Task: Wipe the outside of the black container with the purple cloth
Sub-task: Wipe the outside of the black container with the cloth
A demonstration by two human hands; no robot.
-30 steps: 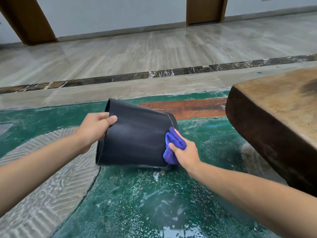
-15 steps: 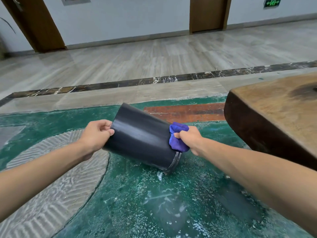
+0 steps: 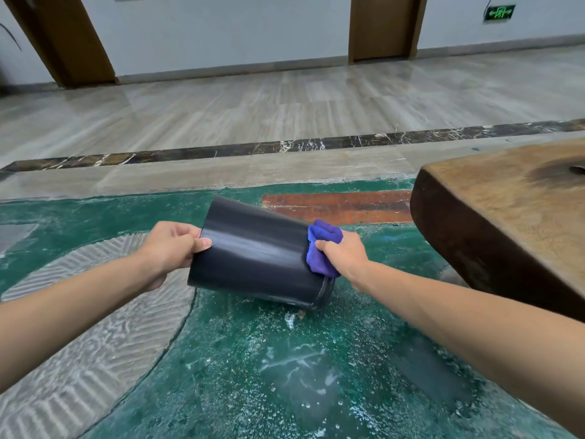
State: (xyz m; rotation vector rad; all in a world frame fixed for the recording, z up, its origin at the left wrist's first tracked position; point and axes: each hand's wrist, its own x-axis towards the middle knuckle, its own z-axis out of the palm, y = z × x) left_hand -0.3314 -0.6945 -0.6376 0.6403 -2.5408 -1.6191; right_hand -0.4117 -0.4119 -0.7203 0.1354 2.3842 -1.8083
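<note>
The black container lies tilted on its side, its right rim resting on the wet green floor. My left hand grips the container's left end, thumb on the outer wall. My right hand holds the bunched purple cloth and presses it against the container's wall near the right rim.
A thick dark wooden slab juts in at the right, close to my right arm. A red-brown floor strip lies behind the container. Grey ribbed floor inlay spreads at the left. Marble tiles and doors lie beyond.
The container has been turned and tipped further, its left end lifted. The cloth has slid up from the lower part of the wall near the right rim to the upper part.
</note>
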